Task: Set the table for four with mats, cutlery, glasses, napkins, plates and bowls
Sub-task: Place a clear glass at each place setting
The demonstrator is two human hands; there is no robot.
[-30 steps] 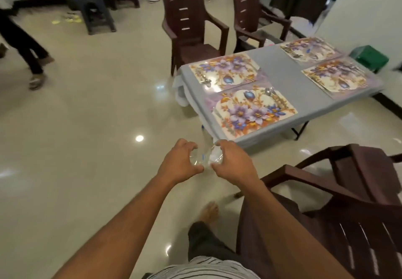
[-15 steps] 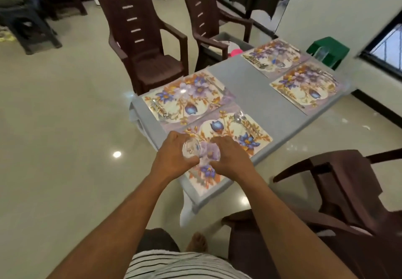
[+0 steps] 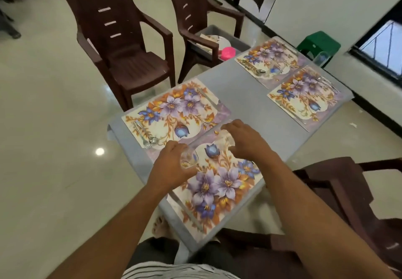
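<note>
Four floral mats lie on the grey table. My left hand grips a clear glass, tilted, above the left edge of the nearest mat. My right hand holds a second clear glass over that mat's far end; most of this glass is hard to make out. A fork and spoon lie on the mat beyond. Cutlery also rests on the far mat, and another glass stands at the table's far corner.
Two brown plastic chairs stand across the table; the further one carries a grey tub with plates and a pink bowl. Another brown chair is at my right. A green stool sits by the wall.
The table has come much nearer. My hands, held together with the glasses a second ago, have moved apart over the nearest mat, the right one further forward.
</note>
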